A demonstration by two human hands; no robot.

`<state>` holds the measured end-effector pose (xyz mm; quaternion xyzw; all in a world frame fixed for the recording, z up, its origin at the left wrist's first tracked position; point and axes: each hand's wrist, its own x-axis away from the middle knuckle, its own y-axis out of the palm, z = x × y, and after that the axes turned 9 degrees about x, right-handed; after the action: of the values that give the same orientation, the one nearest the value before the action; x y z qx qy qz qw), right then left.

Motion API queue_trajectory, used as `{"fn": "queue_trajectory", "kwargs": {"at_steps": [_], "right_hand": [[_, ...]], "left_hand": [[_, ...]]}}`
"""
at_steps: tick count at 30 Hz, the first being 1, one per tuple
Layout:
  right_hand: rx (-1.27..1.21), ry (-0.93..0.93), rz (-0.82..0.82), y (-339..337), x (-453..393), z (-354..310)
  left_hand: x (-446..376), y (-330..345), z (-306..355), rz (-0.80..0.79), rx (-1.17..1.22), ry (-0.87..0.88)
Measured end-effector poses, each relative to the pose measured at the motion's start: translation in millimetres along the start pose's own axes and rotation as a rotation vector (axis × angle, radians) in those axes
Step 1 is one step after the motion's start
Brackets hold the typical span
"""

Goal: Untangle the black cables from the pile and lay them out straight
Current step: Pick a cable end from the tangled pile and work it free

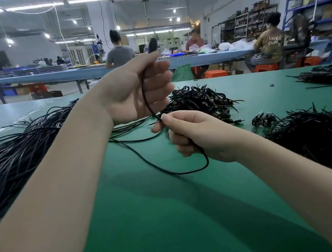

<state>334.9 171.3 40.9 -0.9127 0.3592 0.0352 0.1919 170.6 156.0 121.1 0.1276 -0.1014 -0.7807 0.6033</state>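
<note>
— Green counter: contents?
— Straightened black cables at left; tangled pile centre-far, just beyond the hands.
— Hands?
— Left hand, raised, fingers curled round one cable; right hand below pinches the same cable, its slack looping onto the counter.

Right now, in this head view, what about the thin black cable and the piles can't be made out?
- Thin black cable: its top end is blurred above the left hand; a stretch is hidden inside the right hand.
- Straightened black cable pile: cut off by the left edge and crossed by the forearm.
- Tangled black pile: cut by the right edge.
- Single cables there: too fine to tell apart.
</note>
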Motion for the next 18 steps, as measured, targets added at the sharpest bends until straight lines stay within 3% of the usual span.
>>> {"fn": "queue_trajectory", "kwargs": {"at_steps": [4,7,10,12,13,15,18], "right_hand": [[-0.033,0.001,-0.042,-4,0,1],[0.009,0.078,-0.106,-7,1,6],[0.108,0.193,-0.061,-13,3,11],[0.217,0.209,0.071,-23,5,10],[0.247,0.201,0.135,-29,5,6],[0.243,0.182,0.262,-39,5,-5],[0.386,0.157,0.400,-44,4,-22]], "left_hand": [[-1,3,4,0.007,-0.043,0.030],[0,0,9,-0.029,0.144,0.080],[9,-9,10,-0.385,0.242,-0.095],[11,-14,3,-0.584,0.060,-0.243],[9,-14,-4,-0.595,-0.129,-0.284],[3,-9,-17,-0.472,-0.463,-0.392],[-11,-5,-30,-0.209,-0.609,-0.413]]}}
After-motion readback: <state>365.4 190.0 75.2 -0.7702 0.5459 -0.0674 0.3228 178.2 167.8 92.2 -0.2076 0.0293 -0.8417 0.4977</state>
